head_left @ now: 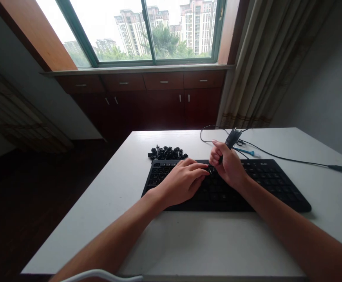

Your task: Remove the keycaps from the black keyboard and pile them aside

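Note:
A black keyboard [276, 188] lies on the white table, with bare key sockets showing at its left end. My right hand [228, 164] is wrapped round a black keycap puller [233, 138], held tilted with its thin metal wires down at the keys. My left hand [185, 178] rests on the keyboard left of it, fingers stretched out, the tips close to the wires. Whether those fingertips touch a key, I cannot tell. Behind the keyboard's left end sits a pile of loose black keycaps [167, 152].
A blue stick-like tool [247, 152] and a thin black cable [288, 158] lie behind the keyboard. The cable runs right to a dark plug [339, 168]. A white cord [100, 274] crosses the bottom edge of view. Beyond the table [79, 235] stand dark red cabinets [159, 105] under a window.

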`<state>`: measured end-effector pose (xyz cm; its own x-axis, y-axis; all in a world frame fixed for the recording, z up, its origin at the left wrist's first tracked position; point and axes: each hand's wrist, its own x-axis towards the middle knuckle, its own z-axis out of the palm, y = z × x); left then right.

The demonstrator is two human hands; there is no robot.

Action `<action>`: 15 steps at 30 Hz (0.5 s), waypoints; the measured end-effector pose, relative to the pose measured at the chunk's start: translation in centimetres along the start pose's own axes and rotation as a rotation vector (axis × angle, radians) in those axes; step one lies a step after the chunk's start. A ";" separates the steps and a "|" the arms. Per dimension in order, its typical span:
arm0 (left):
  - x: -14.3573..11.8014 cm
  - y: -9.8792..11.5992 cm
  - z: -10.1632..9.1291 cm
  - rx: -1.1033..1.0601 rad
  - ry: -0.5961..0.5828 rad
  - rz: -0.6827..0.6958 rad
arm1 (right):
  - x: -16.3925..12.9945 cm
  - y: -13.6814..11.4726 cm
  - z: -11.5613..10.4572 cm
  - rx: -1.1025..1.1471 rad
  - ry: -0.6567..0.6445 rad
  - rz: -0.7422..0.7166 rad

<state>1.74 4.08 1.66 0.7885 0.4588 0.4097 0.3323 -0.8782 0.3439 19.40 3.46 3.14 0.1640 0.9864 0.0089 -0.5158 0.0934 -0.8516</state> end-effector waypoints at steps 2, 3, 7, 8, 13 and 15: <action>0.0 0.0 0.1 0.004 -0.001 0.002 | 0.0 0.0 0.1 -0.003 0.003 -0.013; 0.0 0.0 0.1 0.002 -0.003 0.001 | -0.1 0.1 0.1 -0.002 0.001 -0.015; 0.0 0.0 0.1 -0.061 0.005 -0.021 | -0.1 0.1 0.2 0.001 -0.020 -0.008; 0.0 -0.1 0.1 -0.087 0.014 -0.032 | 0.0 0.2 0.3 -0.003 -0.025 -0.009; 0.0 -0.3 0.3 -0.170 0.048 -0.067 | 1.1 0.7 0.9 -0.085 -0.062 -0.001; 0.1 -0.3 0.3 -0.173 0.046 -0.077 | 1.7 1.1 1.2 -0.099 -0.075 0.016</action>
<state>1.84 4.34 1.31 0.7383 0.5332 0.4131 0.2937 -0.8055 0.5147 18.09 5.36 2.80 0.0909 0.9954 0.0308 -0.4319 0.0673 -0.8994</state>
